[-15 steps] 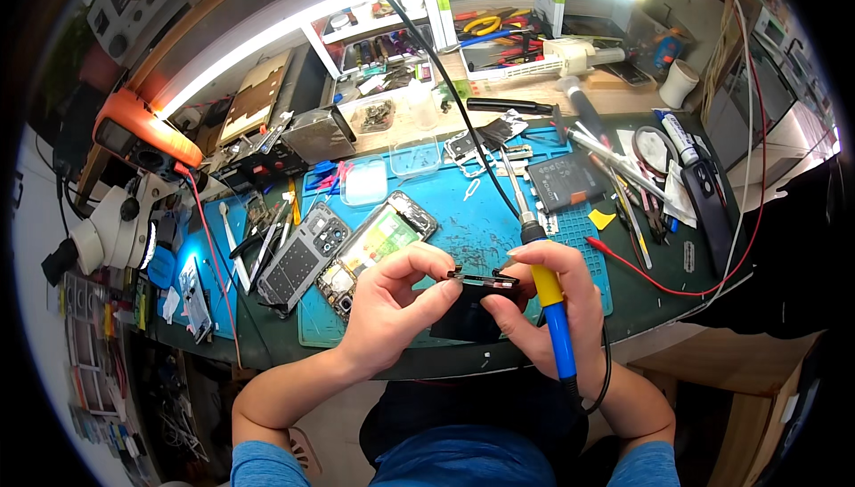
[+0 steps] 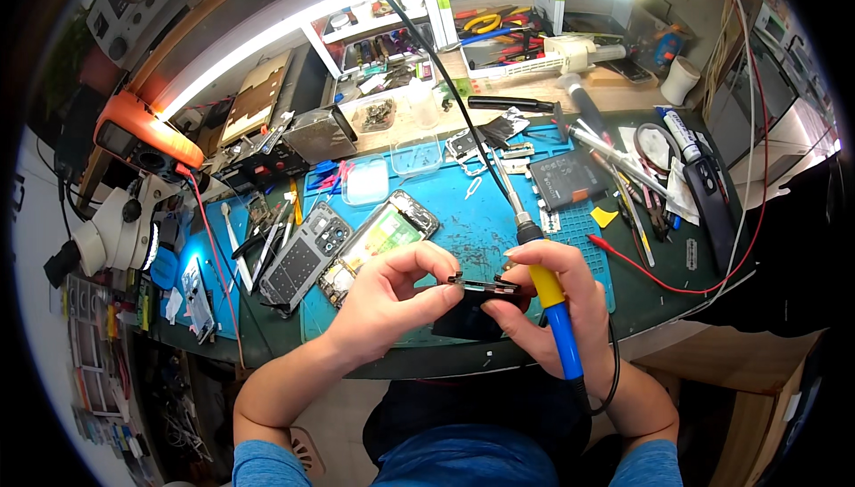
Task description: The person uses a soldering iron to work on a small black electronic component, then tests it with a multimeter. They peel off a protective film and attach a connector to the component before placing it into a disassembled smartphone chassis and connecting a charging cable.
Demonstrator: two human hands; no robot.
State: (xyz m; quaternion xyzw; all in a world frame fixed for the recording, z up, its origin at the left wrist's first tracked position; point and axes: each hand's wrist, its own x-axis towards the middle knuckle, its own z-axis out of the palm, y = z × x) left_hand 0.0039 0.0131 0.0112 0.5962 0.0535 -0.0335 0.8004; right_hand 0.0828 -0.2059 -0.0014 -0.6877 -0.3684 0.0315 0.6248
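My left hand [image 2: 392, 296] and my right hand [image 2: 557, 304] hold a small dark flat part [image 2: 483, 286] between their fingertips, just above the near edge of the blue work mat [image 2: 463, 220]. My right hand also grips a soldering iron [image 2: 554, 304] with a yellow and blue handle, its metal tip pointing away over the mat. A black square piece [image 2: 463, 320] lies under the hands. An opened phone [image 2: 378, 236] with its insides showing lies on the mat, left of my left hand.
A grey phone back cover [image 2: 303, 257] lies beside the opened phone. A microscope [image 2: 111, 231] stands at the left, an orange meter [image 2: 142, 144] behind it. Tweezers, screwdrivers and a black battery [image 2: 570, 177] are spread at the right. Shelves with pliers line the back.
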